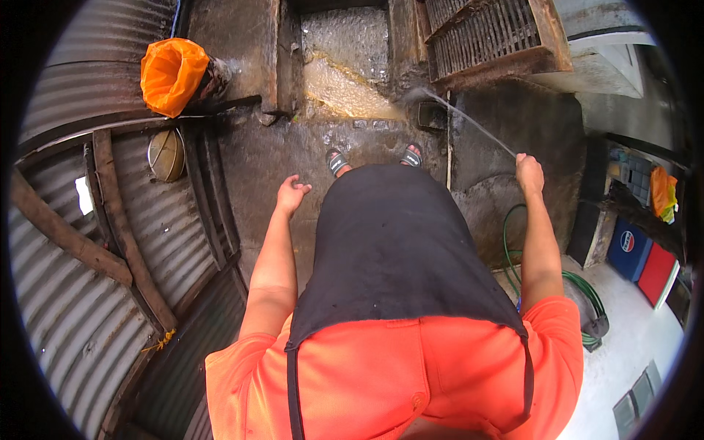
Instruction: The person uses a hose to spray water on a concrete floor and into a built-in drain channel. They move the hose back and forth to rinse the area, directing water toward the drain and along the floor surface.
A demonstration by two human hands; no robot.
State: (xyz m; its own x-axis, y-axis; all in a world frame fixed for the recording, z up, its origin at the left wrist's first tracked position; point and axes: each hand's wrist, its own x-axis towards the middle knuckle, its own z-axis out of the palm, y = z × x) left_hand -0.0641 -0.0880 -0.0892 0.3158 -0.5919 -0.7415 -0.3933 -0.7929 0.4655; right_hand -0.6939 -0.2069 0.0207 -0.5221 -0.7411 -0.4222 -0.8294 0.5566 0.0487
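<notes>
My right hand (529,173) is closed around the end of a green hose (505,242), mostly hidden in my fist. A thin jet of water (478,124) shoots from it to the far left and breaks into spray beside a slatted wooden rack (484,41). Brownish, foamy water (346,91) lies in a recessed concrete channel (345,33) ahead of my feet. My left hand (292,193) hangs over the wet concrete floor (253,165), holding nothing, its fingers loosely bent and apart. A black apron (396,242) covers my front, above my slide sandals (337,160).
An orange plastic bag (173,77) lines a bin at the upper left. Corrugated metal sheets (71,275) with wooden beams (118,220) wall the left side. Coiled hose (588,297) lies at right, near a blue panel (628,247) and a red one (657,273).
</notes>
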